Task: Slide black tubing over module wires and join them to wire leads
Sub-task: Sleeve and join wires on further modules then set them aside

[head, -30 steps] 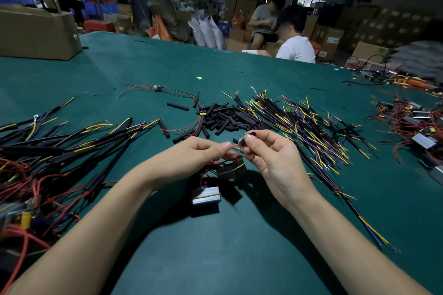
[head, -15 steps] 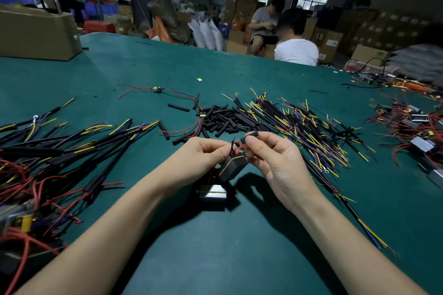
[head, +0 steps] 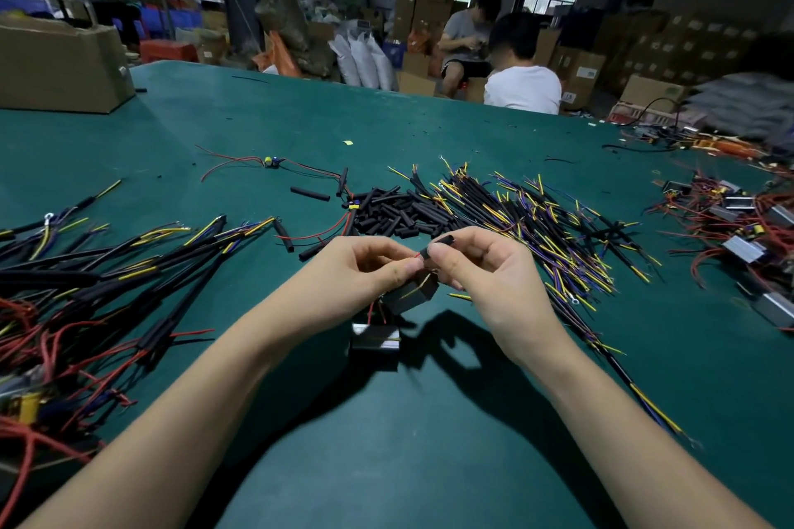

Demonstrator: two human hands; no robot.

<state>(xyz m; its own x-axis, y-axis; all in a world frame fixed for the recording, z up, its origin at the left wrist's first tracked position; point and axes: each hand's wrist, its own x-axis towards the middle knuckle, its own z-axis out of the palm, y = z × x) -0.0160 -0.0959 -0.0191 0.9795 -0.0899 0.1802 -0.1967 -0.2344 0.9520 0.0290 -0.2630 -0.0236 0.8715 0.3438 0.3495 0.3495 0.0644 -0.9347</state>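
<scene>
While both hands meet above near middle of tabletop [head: 429,464], right hand [head: 481,271] pinches short black tubing [head: 438,245] at fingertips; left hand [head: 365,271] pinches thin red module wire [head: 416,257]. Wire tip lies just left of tube's near mouth, almost touching. Tube long axis runs from near-left up to far-right, roughly in line with wire. Module [head: 410,292] hangs under hands, second module [head: 374,341] on tabletop below. Judgement: threading step, right hand must push tube leftward over wire. Wire leads pile [head: 537,219] waits far right.
</scene>
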